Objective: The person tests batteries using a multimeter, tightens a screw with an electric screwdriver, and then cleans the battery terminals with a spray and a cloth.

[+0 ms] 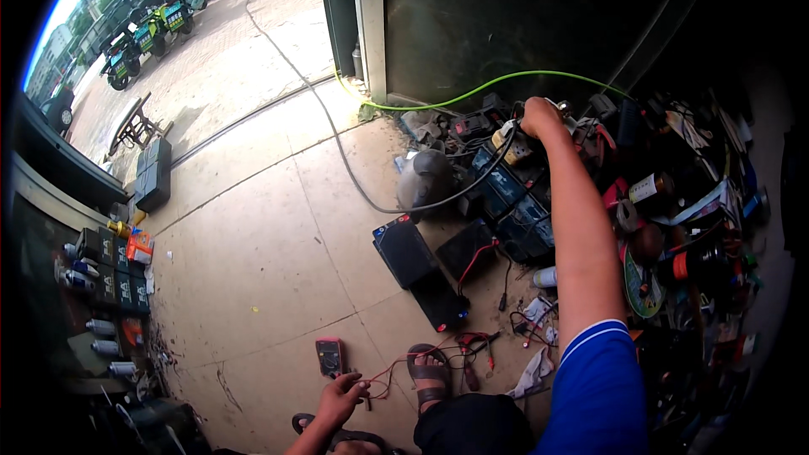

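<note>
My right hand (539, 115) is stretched far forward, closed around a tool with a black cable (379, 204) at the back of a pile of black batteries (506, 202). My left hand (340, 398) is low near my sandalled foot (430, 375), pinching thin red test leads (396, 366) beside a small dark multimeter (329, 356) that lies on the concrete floor. A flat black battery (404, 251) with a red wire lies between the two hands.
A green hose (472, 93) arcs along the dark wall. Cluttered shelves of cans, bottles and tools (683, 236) stand at my right. Boxed batteries and spray cans (109, 278) line the left. Parked scooters (152, 21) stand outside on the pavement.
</note>
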`<state>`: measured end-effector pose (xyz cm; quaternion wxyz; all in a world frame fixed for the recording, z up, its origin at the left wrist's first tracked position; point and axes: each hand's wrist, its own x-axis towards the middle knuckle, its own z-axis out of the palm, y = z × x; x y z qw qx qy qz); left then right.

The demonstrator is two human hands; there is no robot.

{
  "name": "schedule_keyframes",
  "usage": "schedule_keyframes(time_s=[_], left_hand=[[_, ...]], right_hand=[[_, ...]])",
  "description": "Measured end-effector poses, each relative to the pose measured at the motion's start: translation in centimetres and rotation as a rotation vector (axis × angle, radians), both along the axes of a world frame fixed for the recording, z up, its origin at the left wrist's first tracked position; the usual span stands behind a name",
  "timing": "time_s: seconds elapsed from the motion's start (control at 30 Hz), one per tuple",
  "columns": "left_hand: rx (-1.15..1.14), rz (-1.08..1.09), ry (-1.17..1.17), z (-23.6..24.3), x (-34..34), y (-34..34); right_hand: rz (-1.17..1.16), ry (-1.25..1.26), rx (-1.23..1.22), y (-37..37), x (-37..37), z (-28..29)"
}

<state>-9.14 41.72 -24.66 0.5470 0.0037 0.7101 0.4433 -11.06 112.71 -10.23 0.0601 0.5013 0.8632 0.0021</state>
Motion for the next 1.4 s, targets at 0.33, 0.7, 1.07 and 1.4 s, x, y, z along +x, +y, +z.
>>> schedule_keyframes(time_s=[0.33,0.7,1.07,1.4], left_hand=[[0.01,0.044,-0.036,-0.6,0.4,-0.2],[0.043,0.04,0.005,2.2,-0.1,0.1],[0.457,-0.253,0.442,13.4,1.6,8.5],[1.0,-0.246,0.311,30.3,6.2,14.3]], right_hand=[[0.016,0.211,0.054,-0.7,2.2,0.8],[-0.106,1.585,-0.027,-13.6,12.7,5.1],[0.224,2.026,-0.32,-29.4,15.9,28.9],[0.627,2.119,-0.869,-46.0,11.1,38.9]])
